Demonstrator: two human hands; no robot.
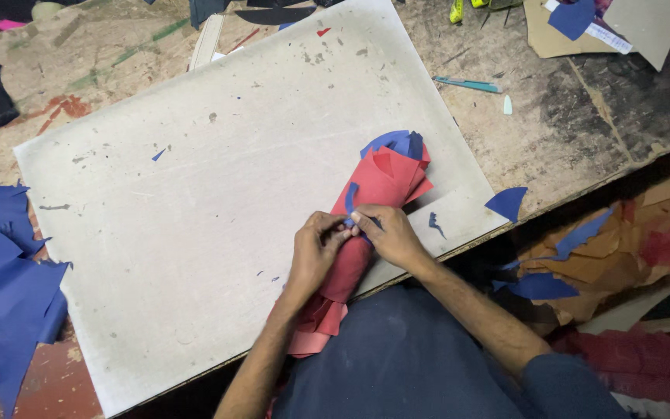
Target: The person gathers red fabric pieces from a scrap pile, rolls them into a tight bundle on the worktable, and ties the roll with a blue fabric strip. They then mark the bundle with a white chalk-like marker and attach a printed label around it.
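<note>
1. Both hands meet on the red roll [366,225], near the front edge of the grey board [195,194]. Head view only.
2. Left hand [316,252]: fingers curled, tips pinched on a thin blue strip [350,199] at the roll's middle. Palm lies on the roll.
3. Right hand [389,235]: fingers bent, thumb and forefinger nipped on the same strip, touching the left fingertips. Not a full fist, partly closed.
4. Roll: red sheet material wound into a tube, lying diagonally on the board. Far end points up-right; blue sheet [397,142] shows inside that end. Near end hangs off the board's front edge over the person's lap.
5. Strip runs up over the roll from the fingers. Can't tell if it goes all the way round.
6. Board: worn, speckled, tilted on the worktable [552,116]. Small blue and red flecks scattered on it.
7. Just right of the roll: a small blue scrap [435,223] on the board, a bigger blue offcut [507,202] at the table edge. Both clear of the hands.
8. Left side: pile of blue sheets [1,287], well apart from the roll, partly over the board's left edge.
9. Far right of table: teal knife [467,84], brown card pieces [560,35], more blue offcuts. Well apart.
10. Below table, right: heap of brown, red and blue scraps [622,248].
11. Nothing sits between hands and roll. The hands themselves hide the middle of the roll.
</note>
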